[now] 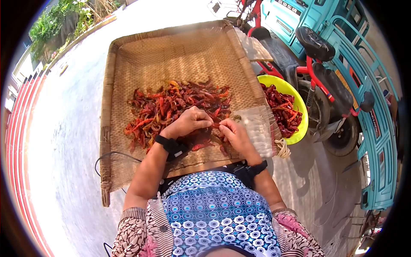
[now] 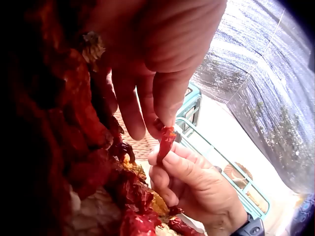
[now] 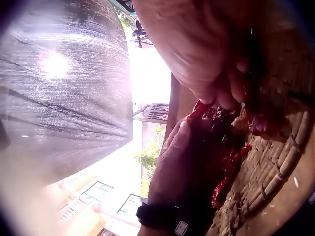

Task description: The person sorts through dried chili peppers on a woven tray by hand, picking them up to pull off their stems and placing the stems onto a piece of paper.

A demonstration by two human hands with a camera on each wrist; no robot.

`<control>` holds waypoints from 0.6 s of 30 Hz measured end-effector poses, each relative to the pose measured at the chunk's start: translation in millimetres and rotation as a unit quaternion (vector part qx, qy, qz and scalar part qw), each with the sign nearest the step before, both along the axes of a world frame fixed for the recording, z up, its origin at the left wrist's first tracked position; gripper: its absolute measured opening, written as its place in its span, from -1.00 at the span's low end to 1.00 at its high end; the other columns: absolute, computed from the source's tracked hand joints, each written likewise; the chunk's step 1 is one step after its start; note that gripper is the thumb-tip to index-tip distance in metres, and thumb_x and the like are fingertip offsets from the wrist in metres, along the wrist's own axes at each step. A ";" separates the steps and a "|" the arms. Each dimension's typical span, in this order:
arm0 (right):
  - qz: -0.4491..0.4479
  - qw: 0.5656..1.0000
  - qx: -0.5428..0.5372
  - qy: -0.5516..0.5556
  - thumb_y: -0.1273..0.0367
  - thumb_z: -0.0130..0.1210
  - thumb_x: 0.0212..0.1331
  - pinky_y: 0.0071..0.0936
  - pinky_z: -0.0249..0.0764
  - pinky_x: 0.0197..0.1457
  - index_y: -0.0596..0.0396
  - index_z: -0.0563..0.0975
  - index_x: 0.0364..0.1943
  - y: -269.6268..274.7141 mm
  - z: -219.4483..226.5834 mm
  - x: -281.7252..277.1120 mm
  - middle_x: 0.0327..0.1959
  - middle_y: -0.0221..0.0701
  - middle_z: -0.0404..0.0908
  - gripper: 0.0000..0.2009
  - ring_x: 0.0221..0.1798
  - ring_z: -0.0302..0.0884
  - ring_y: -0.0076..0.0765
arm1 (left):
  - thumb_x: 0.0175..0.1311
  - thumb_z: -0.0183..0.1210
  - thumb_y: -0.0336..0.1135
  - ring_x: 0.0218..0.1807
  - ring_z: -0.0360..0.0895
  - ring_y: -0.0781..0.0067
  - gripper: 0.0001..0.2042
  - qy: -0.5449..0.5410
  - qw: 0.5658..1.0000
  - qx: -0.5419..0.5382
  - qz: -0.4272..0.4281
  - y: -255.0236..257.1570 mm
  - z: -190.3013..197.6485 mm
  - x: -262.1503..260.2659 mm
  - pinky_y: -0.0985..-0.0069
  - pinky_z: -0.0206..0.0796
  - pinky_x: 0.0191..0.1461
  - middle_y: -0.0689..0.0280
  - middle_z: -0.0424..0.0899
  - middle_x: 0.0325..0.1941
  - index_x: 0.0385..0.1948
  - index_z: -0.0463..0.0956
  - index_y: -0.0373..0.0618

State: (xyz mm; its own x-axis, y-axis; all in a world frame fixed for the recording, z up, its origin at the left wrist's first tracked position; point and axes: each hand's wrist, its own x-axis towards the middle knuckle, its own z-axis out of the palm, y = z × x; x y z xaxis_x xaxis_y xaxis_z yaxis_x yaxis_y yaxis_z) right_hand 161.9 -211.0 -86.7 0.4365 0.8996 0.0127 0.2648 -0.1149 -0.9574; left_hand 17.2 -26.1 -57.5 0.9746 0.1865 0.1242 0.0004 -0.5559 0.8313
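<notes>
A small red dried chili pepper point(image 2: 166, 141) is pinched at both ends between my hands. My left hand point(image 1: 188, 122) grips one end with thumb and fingertips, and my right hand point(image 1: 235, 135) pinches the other. Both hands are over the near side of a heap of wrinkled red and orange chili peppers point(image 1: 171, 103). The heap lies on a large woven tray point(image 1: 171, 55) with a raised rim. In the right wrist view, part of the pepper point(image 3: 198, 110) shows between the fingers, and much of the near hand is in shadow.
A yellow-green basin point(image 1: 305, 115) of darker red chilies stands right of the tray. Beyond it is a turquoise cargo tricycle point(image 1: 376, 141) with a black seat point(image 1: 315, 43). A pale patch point(image 1: 259, 128) covers the tray's right near corner. Red-edged steps point(image 1: 21, 124) run along the left.
</notes>
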 end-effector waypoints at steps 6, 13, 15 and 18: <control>-0.082 0.985 0.048 0.144 0.26 0.04 0.43 -0.66 0.44 -0.33 0.13 0.54 -0.11 -10.8 -7.6 57.3 -0.36 -0.48 0.64 -0.78 -0.44 0.51 -0.62 | 0.26 0.26 -0.35 -0.31 0.67 0.32 -0.81 -0.059 0.998 -0.006 0.024 0.9 -14.4 6.5 0.41 0.46 -0.15 0.18 0.75 -0.34 -0.20 0.67 -0.27; -0.229 0.948 0.095 0.199 0.19 0.15 0.36 -0.57 0.52 -0.24 0.11 0.51 0.13 -21.8 8.3 76.7 -0.04 -0.28 0.63 -0.62 -0.28 0.57 -0.56 | 0.22 0.27 -0.40 -0.21 0.65 0.33 -0.84 -0.025 0.999 0.000 0.035 -2.7 -4.9 4.4 0.41 0.45 -0.08 0.20 0.75 -0.27 -0.21 0.68 -0.23; -0.130 0.988 -0.047 0.069 0.19 0.19 0.32 -0.48 0.54 -0.20 0.16 0.52 0.11 -17.5 -5.5 78.6 0.03 -0.24 0.61 -0.60 -0.22 0.60 -0.48 | 0.25 0.27 -0.32 -0.11 0.60 0.25 -0.82 0.015 0.999 -0.011 0.034 -2.1 -1.7 3.9 0.33 0.42 0.03 0.22 0.73 -0.17 -0.19 0.69 -0.18; -0.148 0.940 -0.069 -0.299 0.30 0.24 0.20 -0.22 0.53 -0.08 0.01 0.57 0.02 -9.2 -10.8 54.7 -0.05 -0.31 0.58 -0.69 -0.11 0.62 -0.11 | 0.26 0.27 -0.29 -0.10 0.58 0.25 -0.80 0.016 0.999 -0.050 0.012 -0.9 -0.7 4.4 0.32 0.41 0.04 0.24 0.71 -0.17 -0.16 0.69 -0.16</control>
State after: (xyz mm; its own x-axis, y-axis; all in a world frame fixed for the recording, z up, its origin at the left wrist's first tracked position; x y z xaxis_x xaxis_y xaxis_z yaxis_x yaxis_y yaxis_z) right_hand 216.6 -220.3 -97.5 0.6199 0.7506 0.2287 0.6884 -0.3803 -0.6177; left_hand 21.6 -27.0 -58.2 0.9728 0.2201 0.0726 0.0403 -0.4693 0.8821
